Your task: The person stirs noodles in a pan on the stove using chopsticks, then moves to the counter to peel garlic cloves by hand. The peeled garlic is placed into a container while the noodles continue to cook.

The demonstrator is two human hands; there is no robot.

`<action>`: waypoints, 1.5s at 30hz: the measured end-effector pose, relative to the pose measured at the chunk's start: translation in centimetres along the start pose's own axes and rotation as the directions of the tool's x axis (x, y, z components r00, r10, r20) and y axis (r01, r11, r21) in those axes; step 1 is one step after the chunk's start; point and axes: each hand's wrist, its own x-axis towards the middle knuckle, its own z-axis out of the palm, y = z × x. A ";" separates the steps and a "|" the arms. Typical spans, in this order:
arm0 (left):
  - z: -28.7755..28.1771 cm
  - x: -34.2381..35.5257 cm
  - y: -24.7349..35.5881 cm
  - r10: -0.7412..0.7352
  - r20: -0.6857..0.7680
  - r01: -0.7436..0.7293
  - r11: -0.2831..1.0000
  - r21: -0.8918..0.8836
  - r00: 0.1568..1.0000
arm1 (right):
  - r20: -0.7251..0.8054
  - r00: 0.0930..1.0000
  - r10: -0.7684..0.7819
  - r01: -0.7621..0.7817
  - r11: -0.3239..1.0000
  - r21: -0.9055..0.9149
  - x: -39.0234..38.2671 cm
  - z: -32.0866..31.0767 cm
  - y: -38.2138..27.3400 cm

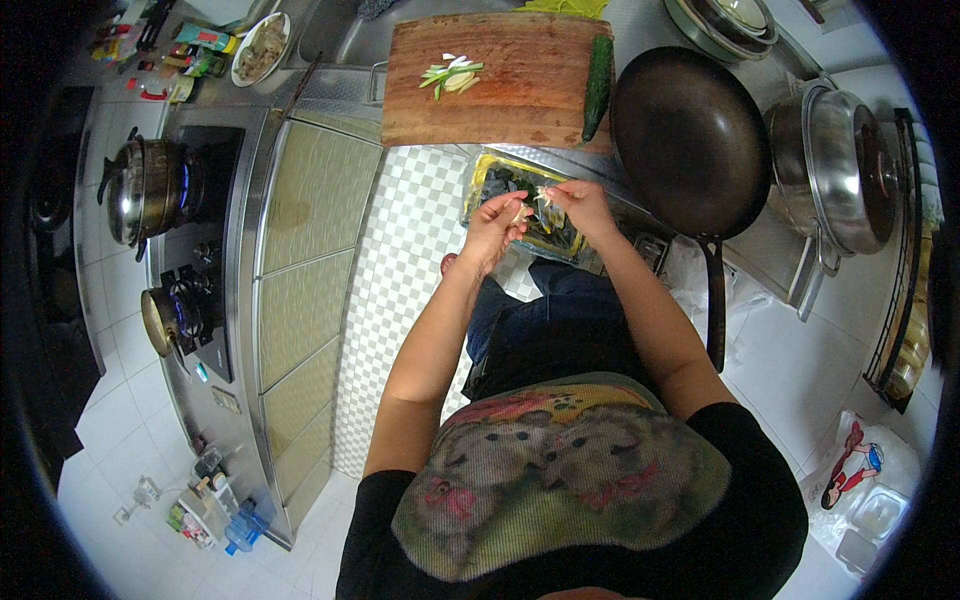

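Above a waste bin (484, 160) with dark scraps in it, my two hands are close together. Between the fingers of my left hand (487, 232) is a small pale piece that looks like a garlic clove (519, 213). My right hand (582, 207) pinches a thin whitish bit like garlic skin (544, 194). Just beyond them, a wooden cutting board (520, 112) lies across the sink edge. Cut scallion pieces (437, 76) and pale slices (460, 83) sit on its left half, and a whole cucumber (598, 88) lies along its right end.
A large dark frying pan (690, 140) is right of the board, its handle pointing toward me. Steel pots (845, 170) stand farther right. At left, a pot (130, 190) and a small pan (160, 320) sit over lit burners. A bowl of food (262, 48) stands far left.
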 end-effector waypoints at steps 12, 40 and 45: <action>-1.0 -0.5 0.3 -0.013 0.048 0.025 0.960 -0.278 0.999 | -0.037 0.997 0.065 -0.064 0.998 0.019 -0.5 1.2 0.1; 0.2 -0.2 -0.4 0.007 -0.130 -0.041 0.965 -0.257 0.991 | 0.506 0.781 0.365 -0.609 0.267 0.747 -0.8 -0.4 -1.8; 2.0 0.4 -0.6 0.189 -0.208 -0.158 0.975 0.156 0.960 | 0.502 0.807 0.313 -0.589 0.360 0.723 -1.6 0.0 -2.5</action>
